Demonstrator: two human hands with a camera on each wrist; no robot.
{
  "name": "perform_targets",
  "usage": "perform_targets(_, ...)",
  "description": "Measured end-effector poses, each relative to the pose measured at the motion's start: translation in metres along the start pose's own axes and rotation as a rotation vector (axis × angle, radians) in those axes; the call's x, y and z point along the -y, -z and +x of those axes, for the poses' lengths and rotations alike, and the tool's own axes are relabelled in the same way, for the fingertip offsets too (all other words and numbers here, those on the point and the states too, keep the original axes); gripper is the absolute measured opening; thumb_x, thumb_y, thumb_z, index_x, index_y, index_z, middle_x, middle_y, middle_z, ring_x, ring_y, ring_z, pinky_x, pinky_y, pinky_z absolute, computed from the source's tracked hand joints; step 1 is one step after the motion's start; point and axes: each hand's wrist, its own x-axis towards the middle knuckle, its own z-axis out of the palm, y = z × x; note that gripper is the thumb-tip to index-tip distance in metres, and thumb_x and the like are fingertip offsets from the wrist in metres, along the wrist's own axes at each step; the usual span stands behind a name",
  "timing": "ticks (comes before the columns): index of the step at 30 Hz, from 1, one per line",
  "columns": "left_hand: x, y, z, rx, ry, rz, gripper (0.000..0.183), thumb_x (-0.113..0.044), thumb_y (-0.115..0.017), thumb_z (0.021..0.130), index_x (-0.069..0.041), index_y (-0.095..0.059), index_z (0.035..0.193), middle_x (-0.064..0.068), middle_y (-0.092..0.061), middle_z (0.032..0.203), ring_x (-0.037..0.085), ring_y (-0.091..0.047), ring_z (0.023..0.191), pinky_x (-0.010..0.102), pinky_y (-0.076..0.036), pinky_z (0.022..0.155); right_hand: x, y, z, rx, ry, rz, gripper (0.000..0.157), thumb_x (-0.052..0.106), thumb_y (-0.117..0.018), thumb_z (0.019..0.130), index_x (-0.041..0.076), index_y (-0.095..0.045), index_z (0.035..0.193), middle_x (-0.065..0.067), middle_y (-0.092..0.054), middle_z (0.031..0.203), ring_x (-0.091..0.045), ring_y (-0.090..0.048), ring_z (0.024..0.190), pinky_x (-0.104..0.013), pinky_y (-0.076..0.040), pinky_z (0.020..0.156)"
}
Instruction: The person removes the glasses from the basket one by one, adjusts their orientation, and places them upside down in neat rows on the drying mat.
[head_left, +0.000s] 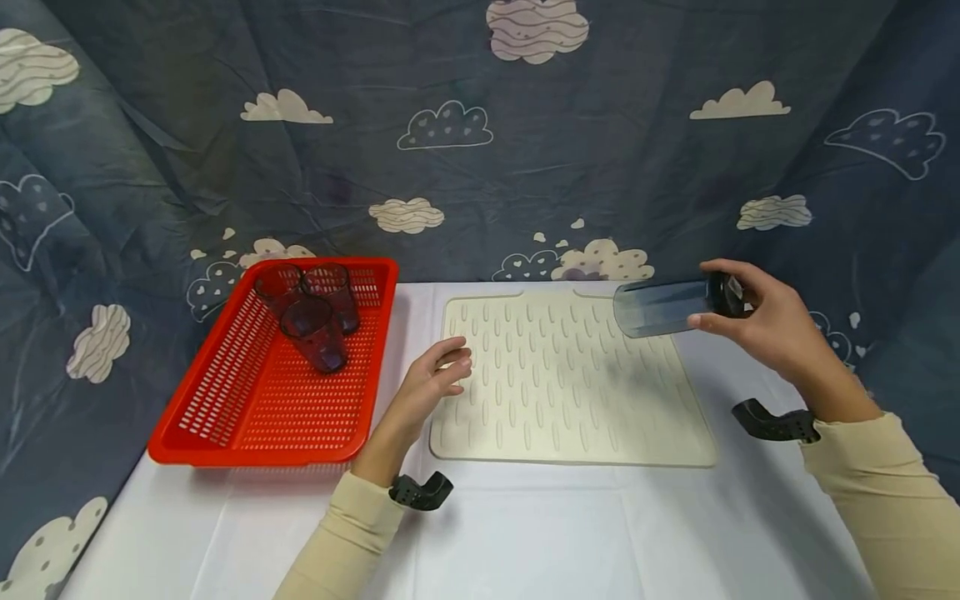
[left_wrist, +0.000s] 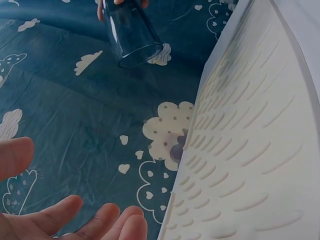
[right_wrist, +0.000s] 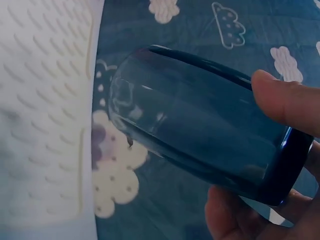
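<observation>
The blue-tinted glass tumbler (head_left: 660, 309) is held aloft, tipped nearly sideways, by the mat's far right corner; the right hand (head_left: 776, 325) grips its base end. It looks stiff, smooth, likely slippery and breakable; the thick base seems the safest hold. The left hand (head_left: 427, 383), fingers relaxed, holds nothing beside the raised-pattern mat (head_left: 562, 392).

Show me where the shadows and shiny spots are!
Head view: soft shadows on the cream ridged mat and on the white tablecloth beside the right sleeve; right wrist view: small bright glints on the blue drinking glass; left wrist view: a pale shine down that glass's side.
</observation>
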Motion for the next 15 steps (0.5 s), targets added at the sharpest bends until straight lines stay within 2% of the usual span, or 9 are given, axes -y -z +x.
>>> perform_targets(5,0.002,-0.002,0.000,-0.010,-0.006,-0.003,0.052,-0.021,-0.058,0.097,-0.008,-0.046,0.146,0.020,-0.052,0.144,0.039,-0.056,0.127,0.043,-0.052,0.099,0.002,0.014,0.011,0.021,0.038,-0.105,0.079,0.038,-0.078,0.084,0.024,-0.039,0.152,-0.021,-0.051,0.117,-0.031,-0.048,0.086,-0.035,-0.038,0.058)
perform_targets(7,0.002,-0.003,0.000,-0.018,-0.020,0.005,0.051,-0.021,-0.059,0.097,-0.008,-0.046,0.145,0.020,-0.052,0.143,0.037,-0.057,0.125,0.043,-0.053,0.098,0.003,0.017,0.017,0.030,0.047,-0.139,0.079,0.038,-0.079,0.084,0.022,-0.040,0.151,-0.020,-0.051,0.116,-0.031,-0.049,0.085,-0.035,-0.038,0.058)
perform_targets(9,0.001,-0.004,0.000,-0.028,-0.033,0.007,0.050,-0.020,-0.059,0.097,-0.008,-0.048,0.144,0.019,-0.053,0.143,0.034,-0.058,0.124,0.042,-0.053,0.097,0.003,0.020,0.022,0.044,0.044,-0.164,0.080,0.039,-0.079,0.083,0.021,-0.040,0.151,-0.023,-0.049,0.121,-0.033,-0.049,0.086,-0.037,-0.039,0.060)
perform_targets(11,-0.001,-0.005,0.000,-0.032,-0.047,0.005,0.050,-0.020,-0.059,0.097,-0.007,-0.048,0.144,0.020,-0.053,0.143,0.033,-0.059,0.124,0.043,-0.053,0.098,0.003,0.023,0.026,0.060,0.041,-0.181,0.080,0.039,-0.078,0.084,0.020,-0.040,0.151,-0.026,-0.047,0.135,-0.036,-0.049,0.090,-0.042,-0.041,0.065)
perform_targets(13,-0.002,-0.006,0.000,-0.035,-0.056,0.002,0.049,-0.019,-0.059,0.097,-0.007,-0.049,0.143,0.019,-0.054,0.142,0.032,-0.058,0.125,0.044,-0.052,0.099,0.004,0.025,0.031,0.079,0.035,-0.193,0.081,0.040,-0.077,0.085,0.020,-0.038,0.153,-0.028,-0.039,0.148,-0.039,-0.048,0.097,-0.050,-0.043,0.071)
perform_targets(15,-0.003,-0.008,0.000,-0.039,-0.062,0.000,0.049,-0.019,-0.059,0.097,-0.006,-0.049,0.143,0.019,-0.054,0.141,0.032,-0.057,0.126,0.046,-0.052,0.101,0.004,0.025,0.036,0.093,0.032,-0.199,0.082,0.041,-0.076,0.085,0.021,-0.036,0.154,-0.029,-0.034,0.154,-0.041,-0.048,0.102,-0.056,-0.042,0.076)
